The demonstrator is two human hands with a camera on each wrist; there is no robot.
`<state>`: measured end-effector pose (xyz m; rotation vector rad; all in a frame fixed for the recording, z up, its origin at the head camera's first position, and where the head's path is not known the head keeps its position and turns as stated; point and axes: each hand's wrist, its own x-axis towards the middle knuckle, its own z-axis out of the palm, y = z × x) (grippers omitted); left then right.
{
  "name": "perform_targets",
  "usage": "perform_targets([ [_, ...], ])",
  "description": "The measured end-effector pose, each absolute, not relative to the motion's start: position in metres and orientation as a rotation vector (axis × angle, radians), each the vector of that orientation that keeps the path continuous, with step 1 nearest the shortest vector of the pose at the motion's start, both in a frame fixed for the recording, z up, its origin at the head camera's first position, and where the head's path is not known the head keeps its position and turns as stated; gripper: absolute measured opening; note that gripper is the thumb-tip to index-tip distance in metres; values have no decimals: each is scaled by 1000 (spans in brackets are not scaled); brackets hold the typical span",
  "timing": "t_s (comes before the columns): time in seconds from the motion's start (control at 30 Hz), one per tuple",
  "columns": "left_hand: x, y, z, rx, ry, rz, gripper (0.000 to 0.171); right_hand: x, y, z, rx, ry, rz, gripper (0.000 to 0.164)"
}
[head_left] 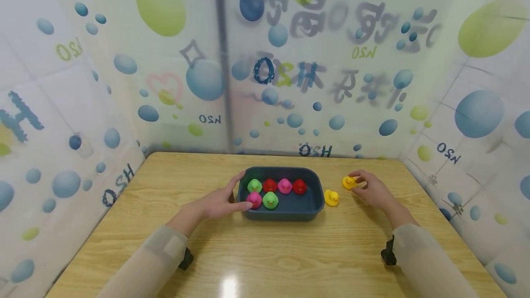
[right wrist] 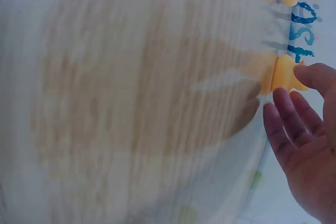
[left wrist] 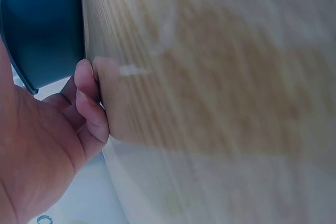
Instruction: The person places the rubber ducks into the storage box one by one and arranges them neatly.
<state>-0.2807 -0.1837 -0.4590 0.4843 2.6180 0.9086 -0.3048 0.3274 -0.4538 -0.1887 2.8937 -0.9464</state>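
Observation:
A dark blue rectangular bin [head_left: 301,216] stands mid-table with red, pink and green rubber ducks inside. My left hand [head_left: 215,203] holds its left end, index finger at the back corner and thumb over the front rim by a pink duck [head_left: 254,200]. Lower fingers [left wrist: 92,114] curl beside the bin wall in the left wrist view. Right of the bin, my right hand [head_left: 374,191] has its thumb and fingertips around a yellow rubber duck [head_left: 348,183], which sits on the table. Another yellow duck [head_left: 331,197] stands by the bin's right wall.
The wooden table [head_left: 273,256] extends all round the bin. Pale printed curtains [head_left: 265,105] with blue and green bubbles close in the back and both sides.

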Motion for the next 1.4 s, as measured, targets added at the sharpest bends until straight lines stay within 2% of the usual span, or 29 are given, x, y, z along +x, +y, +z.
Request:
perform_targets([
  [0.3,-281,-183,-460,481,2613,915,108,-304,327,-456,-92,2902,-900,42],
  [0.6,-279,-183,-458,479,2615,914,108,-300,325,-453,-103,2922,-871,32],
  [1.03,-281,-184,-460,477,2606,918,109,-291,320,-450,-168,2987,-826,28],
  [1.4,-281,-183,-459,474,2609,907,109,-280,328,-451,-294,3096,-791,38],
])
